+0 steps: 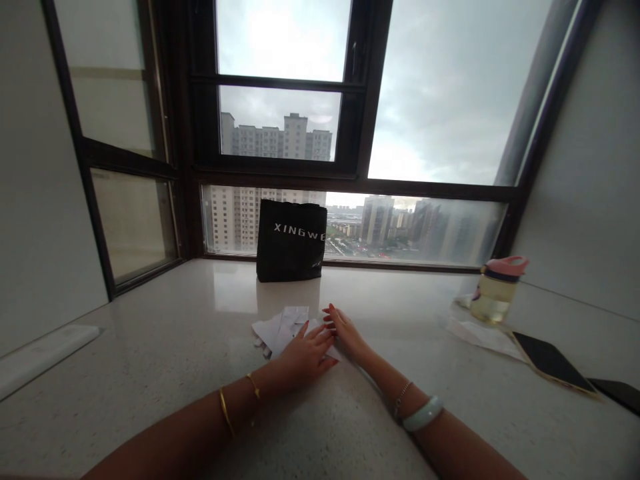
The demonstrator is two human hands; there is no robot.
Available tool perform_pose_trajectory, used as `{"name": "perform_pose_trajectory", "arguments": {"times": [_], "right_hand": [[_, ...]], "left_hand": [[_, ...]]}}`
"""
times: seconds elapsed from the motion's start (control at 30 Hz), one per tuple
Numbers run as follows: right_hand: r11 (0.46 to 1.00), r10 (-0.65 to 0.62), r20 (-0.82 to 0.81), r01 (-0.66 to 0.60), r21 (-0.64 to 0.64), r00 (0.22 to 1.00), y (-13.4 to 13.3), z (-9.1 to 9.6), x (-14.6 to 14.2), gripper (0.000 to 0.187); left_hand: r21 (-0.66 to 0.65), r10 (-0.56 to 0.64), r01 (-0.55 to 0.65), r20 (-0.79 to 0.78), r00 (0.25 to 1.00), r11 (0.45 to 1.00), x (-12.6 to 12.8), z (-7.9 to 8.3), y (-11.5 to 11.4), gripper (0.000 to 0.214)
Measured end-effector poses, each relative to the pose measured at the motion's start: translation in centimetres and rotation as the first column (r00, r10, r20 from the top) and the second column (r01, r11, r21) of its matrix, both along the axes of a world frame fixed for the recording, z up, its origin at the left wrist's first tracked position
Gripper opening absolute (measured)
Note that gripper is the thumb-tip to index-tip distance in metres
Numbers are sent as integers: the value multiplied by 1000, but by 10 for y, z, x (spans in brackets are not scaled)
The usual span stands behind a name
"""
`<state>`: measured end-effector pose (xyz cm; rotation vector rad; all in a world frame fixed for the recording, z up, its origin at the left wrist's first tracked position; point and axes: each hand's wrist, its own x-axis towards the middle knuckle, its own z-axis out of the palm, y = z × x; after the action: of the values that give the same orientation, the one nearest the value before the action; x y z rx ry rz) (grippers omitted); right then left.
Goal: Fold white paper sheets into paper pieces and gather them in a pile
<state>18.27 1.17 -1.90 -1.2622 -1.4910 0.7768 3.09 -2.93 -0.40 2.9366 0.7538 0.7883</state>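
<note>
A white folded paper (pixel 283 327) lies on the pale stone counter (pixel 165 333) in front of me. My left hand (pixel 303 357) rests flat on its near right part, fingers stretched out toward the window. My right hand (pixel 345 331) lies beside it, fingers extended over the paper's right edge, fingertips touching the left hand's. Neither hand grips anything. Gold bangles circle my left wrist; a pale bangle and a thin chain are on my right wrist.
A black paper bag (pixel 291 240) with white lettering stands against the window behind the paper. At the right are a bottle (pixel 497 290) with a pink lid, a sheet of paper (pixel 483 333) and a dark phone (pixel 553 363). A white bar (pixel 43 353) lies far left.
</note>
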Motion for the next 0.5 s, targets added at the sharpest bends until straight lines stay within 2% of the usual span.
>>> {"name": "perform_pose_trajectory", "arguments": {"times": [0.1,0.2,0.3,0.5], "right_hand": [[1000,11,-8,-11,-20,1000,0,1,-1,53],[999,19,-8,-20,-38,1000,-1,0,-4,52],[999,20,-2,-20,-48,1000,-2,1,-6,50],[998,33,21,-32,-54,999,-6,4,-6,51]], "left_hand": [[0,73,-73,-21,997,997,0,-8,8,36],[-52,177,-178,-28,984,983,-14,-9,25,33],[-118,307,-312,-55,950,943,-42,-8,44,33],[-133,454,-462,-89,887,877,-110,-4,75,33]]}}
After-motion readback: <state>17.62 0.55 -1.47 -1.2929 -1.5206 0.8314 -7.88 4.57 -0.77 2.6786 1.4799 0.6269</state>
